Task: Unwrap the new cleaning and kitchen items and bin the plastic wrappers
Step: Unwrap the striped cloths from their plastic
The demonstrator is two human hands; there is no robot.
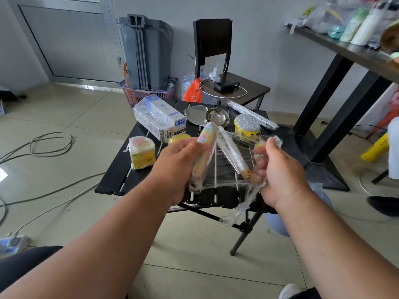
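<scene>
- My left hand (172,167) grips the pastel roll (205,152), fingers curled round it, holding it steady above the black folding table (114,180).
- My right hand (278,169) pinches the plastic wrapper (244,203), pulling it sideways so the film stretches off; a second wrapped stick (232,155) hangs in the film between my hands.
- Still wrapped, I judge: sponge pack (142,155), white box (158,119).
- The grey bin (146,55) stands well behind, the table in between.

The near half of the slatted table (112,186) lies bare; boxes (158,118), sponges (142,155) and ladles (217,117) crowd its far half.
</scene>
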